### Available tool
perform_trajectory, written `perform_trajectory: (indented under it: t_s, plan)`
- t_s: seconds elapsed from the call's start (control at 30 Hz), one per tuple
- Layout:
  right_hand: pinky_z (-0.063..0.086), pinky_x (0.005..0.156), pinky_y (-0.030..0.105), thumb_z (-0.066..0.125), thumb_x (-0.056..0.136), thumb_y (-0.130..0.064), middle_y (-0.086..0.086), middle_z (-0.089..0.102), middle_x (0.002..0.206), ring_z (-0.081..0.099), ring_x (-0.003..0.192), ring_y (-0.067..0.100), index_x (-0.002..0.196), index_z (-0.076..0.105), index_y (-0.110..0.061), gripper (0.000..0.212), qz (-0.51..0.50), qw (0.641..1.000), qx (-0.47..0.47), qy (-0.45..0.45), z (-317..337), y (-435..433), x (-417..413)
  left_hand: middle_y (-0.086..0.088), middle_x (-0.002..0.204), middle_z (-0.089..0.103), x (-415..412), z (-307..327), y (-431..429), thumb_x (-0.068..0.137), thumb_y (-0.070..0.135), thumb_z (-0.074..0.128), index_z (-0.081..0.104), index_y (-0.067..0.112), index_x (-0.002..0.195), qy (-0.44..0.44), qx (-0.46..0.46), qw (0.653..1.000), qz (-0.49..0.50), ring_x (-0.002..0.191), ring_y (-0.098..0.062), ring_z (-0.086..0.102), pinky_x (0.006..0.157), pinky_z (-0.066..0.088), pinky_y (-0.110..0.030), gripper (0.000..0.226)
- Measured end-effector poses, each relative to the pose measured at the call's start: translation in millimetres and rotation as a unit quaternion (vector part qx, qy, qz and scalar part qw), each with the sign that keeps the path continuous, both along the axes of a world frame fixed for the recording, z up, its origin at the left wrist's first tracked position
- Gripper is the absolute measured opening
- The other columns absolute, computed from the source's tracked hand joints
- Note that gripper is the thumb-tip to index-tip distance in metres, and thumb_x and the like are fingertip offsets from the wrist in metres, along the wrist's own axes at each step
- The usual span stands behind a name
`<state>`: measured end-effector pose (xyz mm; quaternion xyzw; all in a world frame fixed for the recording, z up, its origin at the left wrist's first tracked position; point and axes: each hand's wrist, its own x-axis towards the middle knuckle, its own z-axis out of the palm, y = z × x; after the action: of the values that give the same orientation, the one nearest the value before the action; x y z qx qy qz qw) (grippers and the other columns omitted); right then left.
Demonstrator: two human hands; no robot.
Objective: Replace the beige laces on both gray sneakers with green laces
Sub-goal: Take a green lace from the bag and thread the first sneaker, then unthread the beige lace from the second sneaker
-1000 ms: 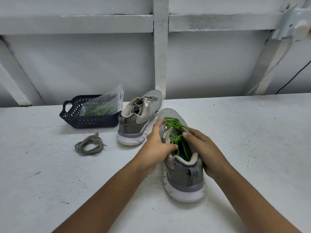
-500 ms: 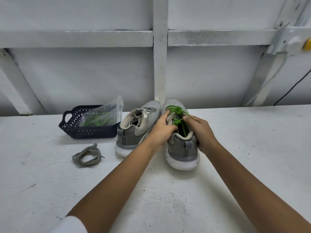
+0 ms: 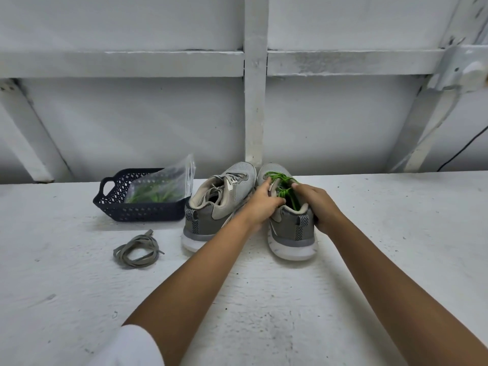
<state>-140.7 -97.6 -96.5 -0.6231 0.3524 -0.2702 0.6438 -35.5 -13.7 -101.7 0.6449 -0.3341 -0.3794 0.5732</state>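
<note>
Worktop [image 3: 396,233] viewed from the head camera, left to right. Far left: a dark basket [image 3: 140,210] holding a clear bag [image 3: 161,186] with spare green laces visible inside. Nearer, lying apart from the basket: a loose beige lace [image 3: 136,252], coiled flat on the worktop. Centre: the left sneaker [image 3: 211,212], heel toward the viewer, threaded with its beige laces [image 3: 232,178] and touched by neither hand. Just beside it, toes close together, stands the right sneaker [image 3: 290,228], threaded with a green lace [image 3: 284,184].

The left grip [image 3: 260,207] is clenched on the right sneaker's left side, forefinger along the upper, thumb pressed at the lace near the tongue. The right grip [image 3: 319,204] is curled round the sneaker's right side and heel collar, fingertips at the lace.

Handling, as judged: the sneakers are light and soft in the upper but firm at the sole and heel — best held at the heel collar or sides. The laces are limp and thin, and likely to slip back through eyelets; each is best pinched at its stiff tip. One sneaker appears finished or nearly so, the other not yet begun.
</note>
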Motion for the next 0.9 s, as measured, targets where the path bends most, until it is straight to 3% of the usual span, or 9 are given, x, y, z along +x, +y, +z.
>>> perform_trajectory:
  t_s: [0.1, 0.2, 0.27, 0.37, 0.47, 0.6, 0.7, 0.77, 0.9]
  plan:
    - [0.049, 0.087, 0.032, 0.052, 0.096, -0.024, 0.012, 0.067, 0.116, 0.062, 0.105, 0.023, 0.105, 0.067, -0.012, 0.022, 0.023, 0.998, -0.025, 0.049, 8.2, -0.7, -3.0, -0.014, 0.132, 0.055, 4.5, 13.5, 15.3, 0.081, 0.007, 0.069, 0.050, 0.011, 0.126, -0.061, 0.059, 0.995, -0.048, 0.112, -0.021, 0.057, 0.102, 0.045, -0.036, 0.049]
    - [0.043, 0.087, 0.025, 0.052, 0.095, -0.030, 0.004, 0.061, 0.125, 0.055, 0.115, 0.018, 0.123, 0.061, -0.012, 0.035, -0.013, 0.974, -0.176, 0.140, 29.6, 3.5, -5.0, -0.003, 0.097, 0.065, 14.3, 45.0, 44.4, 0.084, 0.016, 0.069, 0.059, 0.015, 0.102, -0.141, 0.085, 0.983, -0.083, 0.084, -0.007, 0.059, 0.082, 0.048, -0.022, 0.021]
    - [0.041, 0.099, 0.030, 0.054, 0.094, -0.029, 0.005, 0.061, 0.126, 0.053, 0.121, 0.019, 0.125, 0.060, -0.012, 0.036, -0.056, 0.955, -0.258, 0.135, 47.9, 12.5, -3.8, 0.005, 0.090, 0.061, 22.1, 71.1, 65.0, 0.092, 0.015, 0.059, 0.058, 0.020, 0.111, -0.169, 0.063, 0.981, -0.070, 0.079, -0.004, 0.057, 0.082, 0.047, -0.023, 0.019]
    - [0.043, 0.100, 0.031, 0.055, 0.093, -0.024, 0.006, 0.066, 0.118, 0.057, 0.114, 0.017, 0.119, 0.065, -0.012, 0.030, -0.065, 0.945, -0.311, 0.078, 70.8, 39.7, 9.1, -0.001, 0.106, 0.065, 41.4, 97.8, 86.1, 0.094, 0.017, 0.055, 0.057, 0.016, 0.124, -0.313, 0.051, 0.948, 0.029, 0.089, -0.012, 0.062, 0.082, 0.048, -0.027, 0.030]
    - [0.044, 0.099, 0.030, 0.058, 0.092, -0.022, 0.008, 0.065, 0.118, 0.059, 0.110, 0.017, 0.121, 0.063, -0.011, 0.032, -0.011, 0.961, -0.267, 0.071, 72.3, 66.2, 34.4, -0.005, 0.117, 0.063, 64.7, 97.9, 87.4, 0.094, 0.016, 0.049, 0.062, 0.013, 0.119, -0.478, 0.136, 0.863, 0.088, 0.108, -0.021, 0.057, 0.089, 0.043, -0.027, 0.028]
    - [0.038, 0.099, 0.028, 0.060, 0.090, -0.023, 0.012, 0.052, 0.137, 0.049, 0.125, 0.024, 0.138, 0.045, -0.008, 0.053, 0.033, 0.967, -0.198, 0.158, 46.3, 88.5, 70.9, -0.016, 0.131, 0.048, 82.3, 71.3, 79.0, 0.091, 0.021, 0.045, 0.061, 0.012, 0.121, -0.585, 0.303, 0.751, 0.039, 0.123, -0.035, 0.036, 0.102, 0.034, -0.040, 0.035]
    - [0.046, 0.087, 0.034, 0.063, 0.083, -0.029, 0.013, 0.051, 0.134, 0.054, 0.116, 0.029, 0.141, 0.037, -0.009, 0.067, 0.030, 0.978, -0.097, 0.181, 22.6, 98.3, 88.3, -0.016, 0.133, 0.038, 84.1, 61.3, 77.6, 0.089, 0.020, 0.045, 0.058, 0.012, 0.122, -0.597, 0.305, 0.740, 0.053, 0.125, -0.035, 0.026, 0.102, 0.027, -0.042, 0.036]
    - [0.054, 0.083, 0.040, 0.064, 0.067, -0.034, 0.015, 0.059, 0.123, 0.061, 0.101, 0.030, 0.127, 0.049, -0.011, 0.066, 0.020, 0.988, -0.042, 0.146, 10.5, 96.8, 95.1, -0.015, 0.133, 0.040, 83.3, 61.4, 77.4, 0.089, 0.018, 0.045, 0.058, 0.012, 0.122, -0.599, 0.297, 0.742, 0.052, 0.125, -0.034, 0.027, 0.101, 0.028, -0.042, 0.036]
    - [0.054, 0.084, 0.052, 0.058, 0.065, -0.028, 0.016, 0.068, 0.097, 0.065, 0.094, 0.033, 0.083, 0.061, -0.016, 0.022, -0.008, 0.996, -0.037, 0.087, -0.3, 92.7, 105.4, -0.010, 0.133, 0.050, 86.4, 60.7, 82.7, 0.089, 0.015, 0.046, 0.057, 0.015, 0.122, -0.587, 0.297, 0.753, 0.038, 0.126, -0.032, 0.034, 0.099, 0.029, -0.042, 0.035]
